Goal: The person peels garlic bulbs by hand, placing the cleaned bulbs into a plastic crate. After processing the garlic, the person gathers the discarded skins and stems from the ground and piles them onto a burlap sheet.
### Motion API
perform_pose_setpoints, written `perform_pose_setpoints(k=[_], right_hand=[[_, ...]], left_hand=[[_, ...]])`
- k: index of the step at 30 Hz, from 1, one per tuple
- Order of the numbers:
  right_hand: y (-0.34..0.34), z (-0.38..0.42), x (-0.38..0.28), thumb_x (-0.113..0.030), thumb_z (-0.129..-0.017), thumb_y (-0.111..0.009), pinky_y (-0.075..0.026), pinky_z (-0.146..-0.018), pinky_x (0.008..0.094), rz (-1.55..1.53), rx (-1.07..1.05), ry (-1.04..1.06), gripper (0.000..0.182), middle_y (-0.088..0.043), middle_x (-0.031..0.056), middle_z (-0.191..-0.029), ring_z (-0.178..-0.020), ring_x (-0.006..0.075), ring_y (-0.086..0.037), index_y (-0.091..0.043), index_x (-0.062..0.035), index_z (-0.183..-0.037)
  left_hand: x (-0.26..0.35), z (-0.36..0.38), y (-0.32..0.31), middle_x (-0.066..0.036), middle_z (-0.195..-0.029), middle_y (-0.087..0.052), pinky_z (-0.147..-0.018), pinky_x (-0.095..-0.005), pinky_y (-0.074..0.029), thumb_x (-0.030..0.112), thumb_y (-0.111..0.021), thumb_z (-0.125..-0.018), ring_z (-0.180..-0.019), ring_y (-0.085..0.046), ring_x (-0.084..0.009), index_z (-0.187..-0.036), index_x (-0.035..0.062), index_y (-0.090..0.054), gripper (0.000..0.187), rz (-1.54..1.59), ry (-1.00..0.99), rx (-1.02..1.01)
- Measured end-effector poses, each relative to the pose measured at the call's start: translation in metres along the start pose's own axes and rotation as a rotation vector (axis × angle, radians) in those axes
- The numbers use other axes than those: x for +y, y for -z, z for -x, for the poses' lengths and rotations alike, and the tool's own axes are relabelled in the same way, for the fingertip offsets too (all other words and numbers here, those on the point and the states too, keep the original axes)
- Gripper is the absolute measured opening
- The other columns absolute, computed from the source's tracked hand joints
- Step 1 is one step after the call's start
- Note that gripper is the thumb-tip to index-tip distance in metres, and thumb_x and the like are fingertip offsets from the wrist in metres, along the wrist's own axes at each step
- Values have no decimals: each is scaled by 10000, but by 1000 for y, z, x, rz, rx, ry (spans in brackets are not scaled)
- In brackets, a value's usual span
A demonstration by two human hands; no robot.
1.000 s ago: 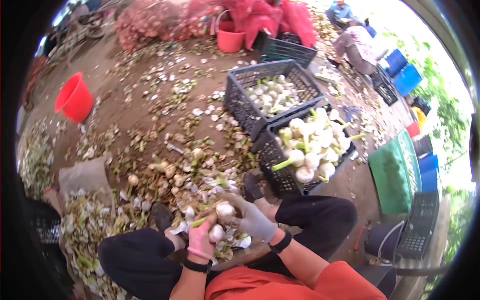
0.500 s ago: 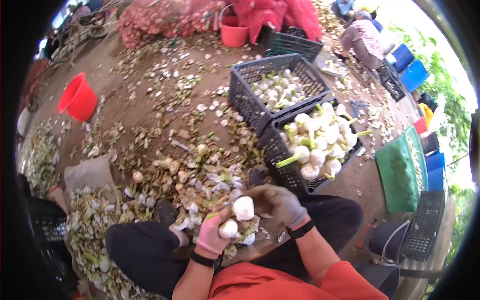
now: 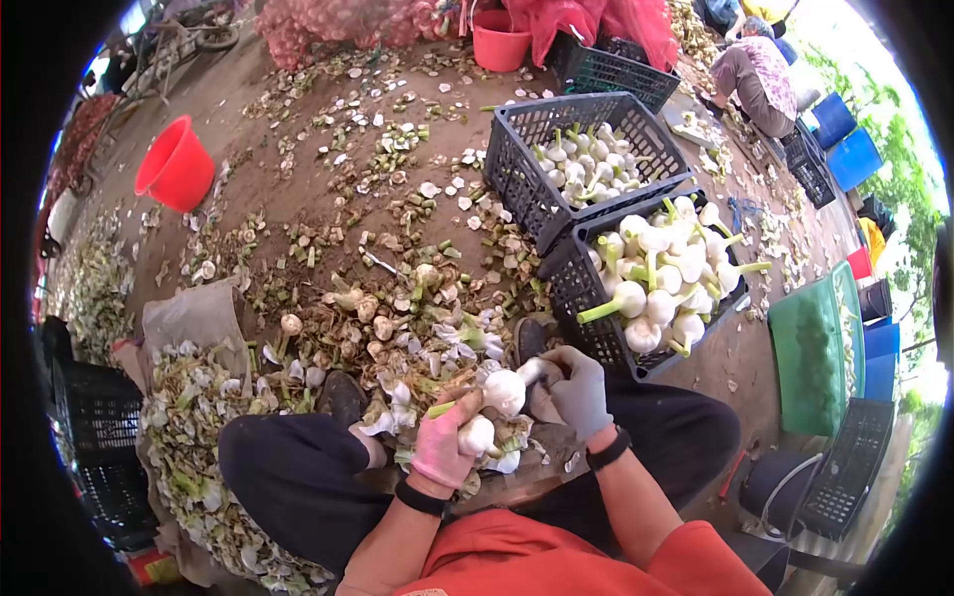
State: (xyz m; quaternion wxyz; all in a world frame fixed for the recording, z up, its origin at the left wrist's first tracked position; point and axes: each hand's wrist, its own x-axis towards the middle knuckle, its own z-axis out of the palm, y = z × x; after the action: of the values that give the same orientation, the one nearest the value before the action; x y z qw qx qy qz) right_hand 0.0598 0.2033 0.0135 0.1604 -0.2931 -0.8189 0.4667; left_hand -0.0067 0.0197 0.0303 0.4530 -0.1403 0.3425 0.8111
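Note:
My left hand (image 3: 443, 443), in a pink-palmed glove, is closed around the green stalk of garlic. A large white garlic bulb (image 3: 504, 393) and a smaller garlic bulb (image 3: 477, 435) show at its fingers. My right hand (image 3: 578, 390), in a grey glove, is pinched together at the right side of the large bulb; what lies between its fingertips is hard to make out. Loose white peel hangs below the bulbs. Just beyond my right hand, a black crate (image 3: 581, 288) holds several trimmed garlic bulbs with short green stalks.
A second black crate (image 3: 507, 171) with smaller garlic stands behind the first. Peelings (image 3: 199, 447) heap at my left, beside a cloth (image 3: 199, 323). A red bucket (image 3: 177, 167) stands far left, a green container (image 3: 803, 358) at right. Another person (image 3: 760, 79) crouches at back right.
My right hand has moved in to the large bulb and its fingers have drawn together. My left hand still holds the garlic. The view has shifted slightly.

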Motion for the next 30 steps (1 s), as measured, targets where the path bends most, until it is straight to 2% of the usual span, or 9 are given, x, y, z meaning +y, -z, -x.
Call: perform_pose_setpoints(k=[4, 7, 10, 13, 16, 17, 19, 24, 30], right_hand=[[0, 4, 27, -33, -834, -622, -504, -684, 309, 171, -59, -58, 156, -676, 111, -876, -784, 172, -643, -665, -16, -983], [8, 9, -34, 18, -853, -609, -499, -748, 269, -789, -378, -259, 395, -607, 49, -1104, -914, 153, -601, -551, -13, -1243], [-4, 5, -13, 71, -830, -575, -450, -684, 201, -686, -343, -239, 393, -602, 38, -1039, -815, 59, -548, -549, 22, -1220], [2, -17, 47, 117, -797, -549, -481, -662, 222, -70, -142, -178, 413, -648, 61, -983, -747, 72, -586, -567, 24, -1199], [17, -10, 3, 160, -760, -454, -455, -918, 289, 100, -217, 200, 606, -496, 139, -1324, -1155, 172, -511, -454, -12, -1341], [14, -5, 0, 22, -750, -639, -276, -1108, 362, -281, -399, 100, 682, -341, 206, -1445, -1374, 301, -306, -403, -62, -1384], [11, 0, -30, -8, -751, -678, -183, -1147, 384, -431, -549, 53, 724, -324, 212, -1455, -1404, 305, -235, -366, -58, -1403], [44, -39, -41, 147, -792, -571, -521, -717, 198, -380, -206, 119, 384, -596, 70, -1129, -871, 91, -612, -584, -12, -1141], [93, -127, -10, 66, -741, -582, -477, -855, 354, 469, 392, 394, 367, -628, 135, -1098, -947, 294, -604, -614, -53, -1087]], left_hand=[[-6, -1, 16, -106, -1009, -637, -697, -267, -547, 145, -532, -928, -815, -641, -155, -1187, -10, -553, 303, -40, -25, 51], [-2, -10, 4, -93, -983, -638, -691, -268, -545, 135, -538, -924, -822, -644, -154, -1170, -4, -554, 283, -19, -29, 83], [-4, -10, 6, -94, -968, -634, -703, -277, -550, 115, -536, -919, -832, -646, -167, -1134, 0, -553, 245, -136, -13, 123], [-2, -2, -3, -103, -888, -651, -607, -295, -547, 90, -571, -894, -746, -654, -173, -1050, 5, -564, 178, -33, -4, 25], [-7, -16, 6, -103, -919, -650, -643, -310, -559, 90, -584, -894, -777, -661, -191, -1056, 8, -568, 182, 7, -81, 93], [-3, -15, 1, -101, -921, -650, -649, -305, -558, 89, -587, -894, -788, -661, -188, -1059, 9, -570, 185, -20, -61, 140], [-3, -19, 0, -98, -944, -647, -659, -288, -553, 83, -614, -882, -807, -656, -176, -1092, 3, -568, 229, -63, -17, 119], [-5, -18, -12, -79, -956, -625, -662, -258, -543, 105, -663, -864, -779, -621, -144, -1213, -17, -532, 392, -137, -22, -31], [-1, -23, -4, -73, -937, -624, -623, -273, -548, 118, -576, -900, -776, -645, -153, -1230, 8, -523, 352, -110, 49, 76]])
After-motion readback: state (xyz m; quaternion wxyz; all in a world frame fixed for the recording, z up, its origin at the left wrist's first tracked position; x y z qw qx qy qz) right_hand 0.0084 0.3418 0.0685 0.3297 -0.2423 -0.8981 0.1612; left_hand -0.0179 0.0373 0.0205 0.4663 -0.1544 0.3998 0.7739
